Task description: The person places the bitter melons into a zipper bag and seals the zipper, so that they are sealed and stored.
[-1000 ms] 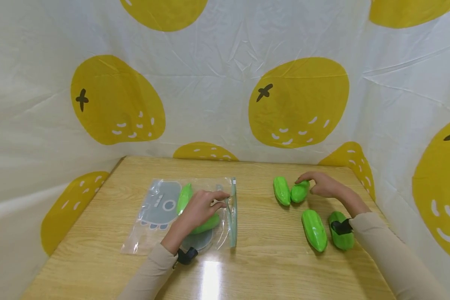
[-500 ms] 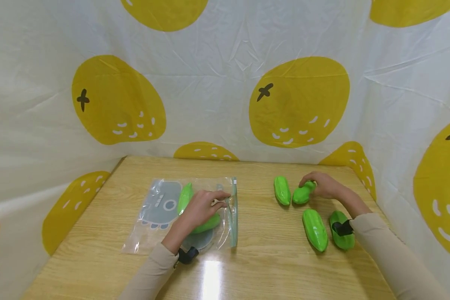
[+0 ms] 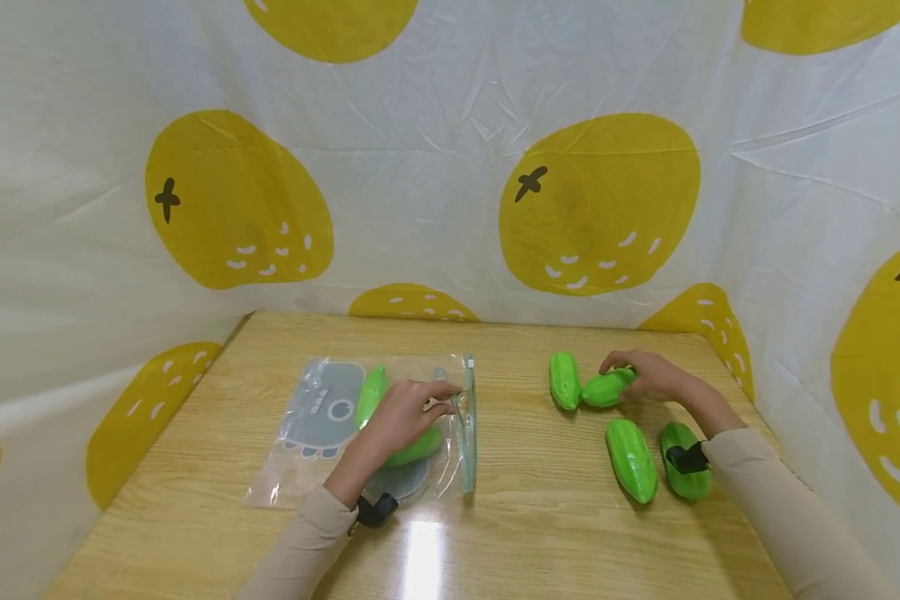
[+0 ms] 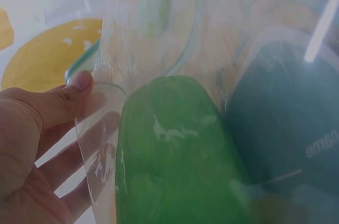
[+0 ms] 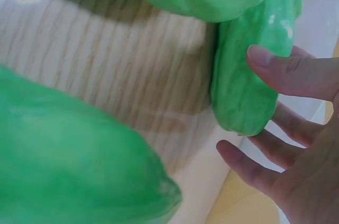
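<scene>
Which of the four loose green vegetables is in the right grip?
The far pair's rightmost green vegetable, angled crosswise in the right grip; the other three lie lengthwise, unheld.

White, yellow-fruit-patterned cloth (image 3: 412,175) around a wooden table (image 3: 540,542)

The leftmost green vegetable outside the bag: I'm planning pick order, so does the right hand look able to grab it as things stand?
Probably not right away: the right hand already holds another green vegetable, which lies between it and the leftmost one.
</scene>
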Action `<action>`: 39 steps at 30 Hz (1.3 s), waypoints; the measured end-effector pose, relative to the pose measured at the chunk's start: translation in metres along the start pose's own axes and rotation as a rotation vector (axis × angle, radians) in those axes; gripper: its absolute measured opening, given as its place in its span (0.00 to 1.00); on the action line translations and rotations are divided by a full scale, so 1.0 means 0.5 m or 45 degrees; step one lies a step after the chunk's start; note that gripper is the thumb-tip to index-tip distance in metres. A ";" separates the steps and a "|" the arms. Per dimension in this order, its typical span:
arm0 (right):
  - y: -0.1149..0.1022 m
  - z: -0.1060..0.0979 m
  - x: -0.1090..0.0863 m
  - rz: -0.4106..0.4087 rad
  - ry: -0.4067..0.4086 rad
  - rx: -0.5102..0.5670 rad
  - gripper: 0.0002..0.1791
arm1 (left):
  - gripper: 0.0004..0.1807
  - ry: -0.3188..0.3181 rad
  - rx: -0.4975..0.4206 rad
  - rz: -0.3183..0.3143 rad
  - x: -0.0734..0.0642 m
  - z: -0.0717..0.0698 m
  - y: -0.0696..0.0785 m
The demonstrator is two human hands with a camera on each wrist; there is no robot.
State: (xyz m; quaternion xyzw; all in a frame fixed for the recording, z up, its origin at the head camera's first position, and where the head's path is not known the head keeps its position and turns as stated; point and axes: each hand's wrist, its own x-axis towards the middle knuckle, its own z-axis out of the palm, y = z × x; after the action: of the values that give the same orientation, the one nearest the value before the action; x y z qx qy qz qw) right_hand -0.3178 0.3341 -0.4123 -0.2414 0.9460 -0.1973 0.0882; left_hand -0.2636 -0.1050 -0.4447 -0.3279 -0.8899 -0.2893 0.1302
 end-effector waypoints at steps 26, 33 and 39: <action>0.038 0.016 -0.027 -0.075 0.065 0.157 0.23 | 0.15 0.010 0.052 0.030 0.002 -0.002 0.004; 0.044 0.013 -0.036 -0.067 0.052 0.142 0.24 | 0.15 -0.002 0.034 0.009 0.000 0.005 0.005; 0.034 0.002 -0.040 -0.056 0.050 0.123 0.23 | 0.15 0.007 0.043 0.011 0.000 0.003 0.006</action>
State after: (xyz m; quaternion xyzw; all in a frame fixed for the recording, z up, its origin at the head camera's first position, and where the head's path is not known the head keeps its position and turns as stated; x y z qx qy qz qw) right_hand -0.3072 0.3572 -0.4187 -0.2537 0.9314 -0.2495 0.0767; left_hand -0.2615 -0.1020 -0.4447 -0.3288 -0.8928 -0.2744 0.1395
